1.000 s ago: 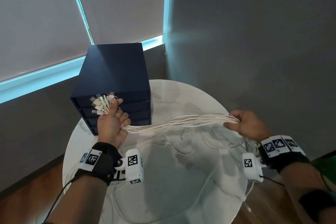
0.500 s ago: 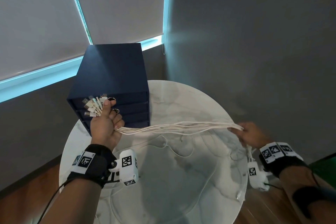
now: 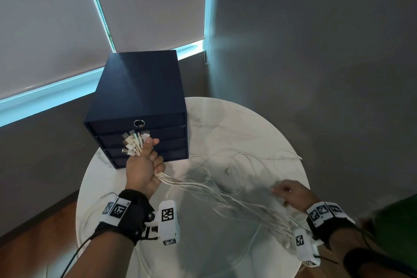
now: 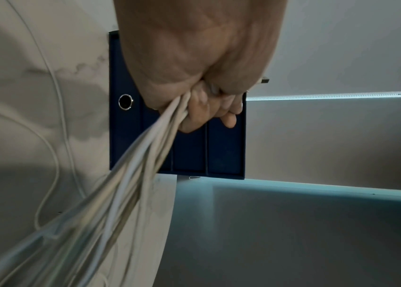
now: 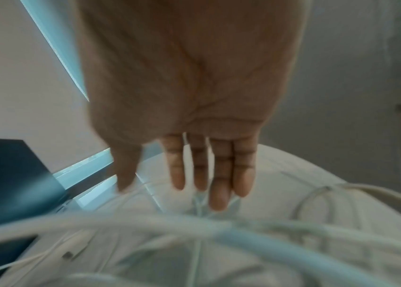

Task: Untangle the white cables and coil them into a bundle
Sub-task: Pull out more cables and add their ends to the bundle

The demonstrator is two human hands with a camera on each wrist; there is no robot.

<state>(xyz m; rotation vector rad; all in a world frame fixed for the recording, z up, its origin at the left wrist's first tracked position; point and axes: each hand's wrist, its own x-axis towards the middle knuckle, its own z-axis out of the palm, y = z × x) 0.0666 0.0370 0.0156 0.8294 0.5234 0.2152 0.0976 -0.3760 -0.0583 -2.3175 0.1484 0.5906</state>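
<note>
My left hand grips a bunch of white cables near their plug ends, in front of the drawer box. The USB plugs fan out above my fist. In the left wrist view the fingers curl round the cable bunch. The strands sag from that fist down to the right across the table. My right hand hovers over the table's right side with straight fingers and holds nothing. Loose cables lie blurred below it.
A dark blue drawer box stands at the back left of the round white marble table. Loose cable loops lie on the table's far right. Grey walls and window blinds stand close behind; wooden floor shows at the left.
My right hand has let go of the cable bunch and opened, staying low at the right. The cables, taut between both hands before, now sag onto the table. The left hand keeps its grip.
</note>
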